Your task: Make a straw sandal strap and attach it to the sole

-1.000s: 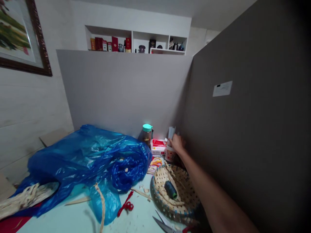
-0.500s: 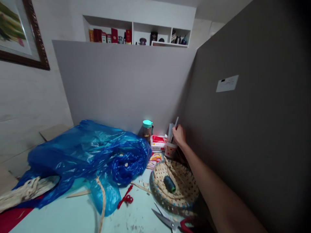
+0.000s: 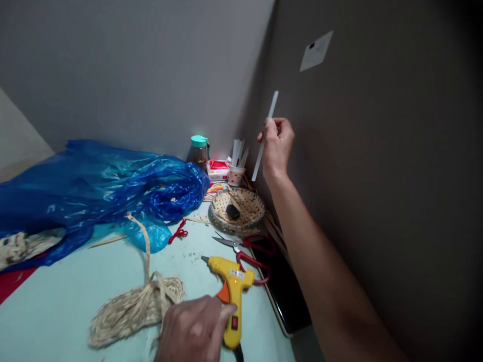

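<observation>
My right hand [image 3: 277,145] is raised near the right partition, pinching a long translucent glue stick [image 3: 265,133] that points up and slightly right. Below it a small cup [image 3: 236,175] holds more glue sticks. My left hand [image 3: 194,329] is at the bottom edge, fingers curled around the handle of a yellow hot glue gun [image 3: 230,284] that rests on the pale green table [image 3: 56,301], nozzle pointing left. A braided straw coil [image 3: 132,306] lies just left of that hand.
A woven basket [image 3: 238,209] holds a dark thread spool. Red-handled scissors [image 3: 245,249] lie in front of it. A blue plastic bag [image 3: 101,183] covers the left. A jar with teal lid [image 3: 198,150], a red-white box [image 3: 219,169] and a dark tablet [image 3: 283,291] are nearby.
My right hand has lifted a glue stick out of the cup and raised it. The view has dropped, bringing my left hand, the glue gun and the straw coil into sight.
</observation>
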`<state>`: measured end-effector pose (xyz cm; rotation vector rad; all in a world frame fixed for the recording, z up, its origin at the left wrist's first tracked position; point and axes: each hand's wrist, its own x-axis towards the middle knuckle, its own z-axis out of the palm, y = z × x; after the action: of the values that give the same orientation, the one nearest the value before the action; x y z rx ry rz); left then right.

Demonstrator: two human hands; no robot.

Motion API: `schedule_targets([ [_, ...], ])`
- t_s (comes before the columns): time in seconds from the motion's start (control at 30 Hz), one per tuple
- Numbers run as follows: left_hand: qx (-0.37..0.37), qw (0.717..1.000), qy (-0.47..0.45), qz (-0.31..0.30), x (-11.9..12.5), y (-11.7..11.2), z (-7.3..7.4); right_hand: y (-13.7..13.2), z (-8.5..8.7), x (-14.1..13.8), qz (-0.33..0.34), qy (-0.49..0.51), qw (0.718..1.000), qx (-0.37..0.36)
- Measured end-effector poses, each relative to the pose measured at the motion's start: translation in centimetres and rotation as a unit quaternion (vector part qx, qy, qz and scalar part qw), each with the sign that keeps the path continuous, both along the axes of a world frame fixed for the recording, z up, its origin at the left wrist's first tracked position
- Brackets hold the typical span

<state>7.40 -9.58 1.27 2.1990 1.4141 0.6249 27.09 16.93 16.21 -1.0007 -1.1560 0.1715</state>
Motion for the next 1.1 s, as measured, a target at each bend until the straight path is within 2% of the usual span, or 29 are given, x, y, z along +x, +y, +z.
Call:
schedule_targets([
  [0.13,-0.01,0.999,0.047,0.014,1.0,0.9,0.7,-5.6,-1.3,-0.7,0.075,0.02,0.997,-0.01],
  [0.27,-0.02,0.995,0.082,0.043,2.1,1.2,1.2,-10.4,-3.4,-1.1,0.162,0.034,0.984,-0.07],
  [0.4,-0.022,0.992,0.111,0.06,2.6,1.2,1.6,-14.2,-5.9,-0.8,0.204,0.045,0.97,-0.122],
  [0.5,-0.022,0.99,0.128,0.059,2.9,1.1,1.8,-16.8,-7.8,-0.4,0.204,0.05,0.967,-0.145],
  [0.6,-0.023,0.987,0.146,0.06,3.2,1.2,2.0,-19.1,-8.8,-0.1,0.195,0.048,0.966,-0.162],
  [0.73,-0.014,0.984,0.158,0.086,2.8,1.7,2.0,-21.7,-8.9,0.0,0.182,0.041,0.968,-0.168],
  [0.87,-0.027,0.985,0.154,0.079,2.5,2.1,1.9,-24.5,-8.6,-0.2,0.172,0.037,0.969,-0.17],
  [1.1,-0.052,0.985,0.139,0.09,3.0,1.7,2.2,-28.8,-10.3,0.4,0.13,0.025,0.971,-0.2],
])
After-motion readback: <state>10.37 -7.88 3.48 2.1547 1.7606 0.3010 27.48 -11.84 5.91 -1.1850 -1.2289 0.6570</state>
